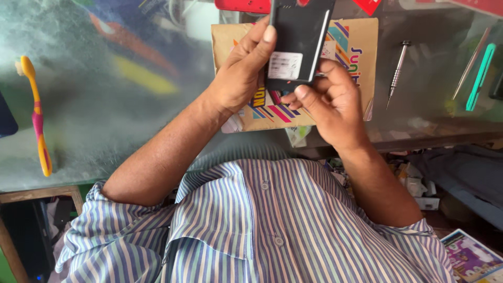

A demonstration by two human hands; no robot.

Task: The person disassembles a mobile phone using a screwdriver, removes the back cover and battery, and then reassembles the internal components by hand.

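1. Toothbrush (36,115): yellow and pink, lying lengthwise on the glass counter (105,131) at far left, head toward the top, well apart from both hands.

2. Counter: frosted, scuffed glass; blurred coloured shapes show through it.

3. Left hand (242,73): raised over the counter, fingers wrapped on the left edge of the phone (298,42), thumb laid up its back. Grip closed on the phone.

4. Phone: dark, back side up, a pale sticker with print low on its back. Held between both hands above the card (346,57), tilted slightly right at the top; its upper end runs out of the top of the view.

5. Card: tan cardboard with bright stripes, flat on the counter under the hands, partly hidden by them.

6. Right hand (330,105): below and right of the phone, fingers curled, thumb and forefinger at the phone's lower edge. Grasping the phone's bottom end; whether it pinches anything else cannot be told.

7. Screwdriver (397,71): slim metal, lying on the counter right of the card, tip toward the viewer.

8. Green tool (481,76): thin, flat, lying aslant at far right, a thin metal rod (471,63) just beside it.

9. Shirt (251,230): striped, blue and white, fills the foreground.
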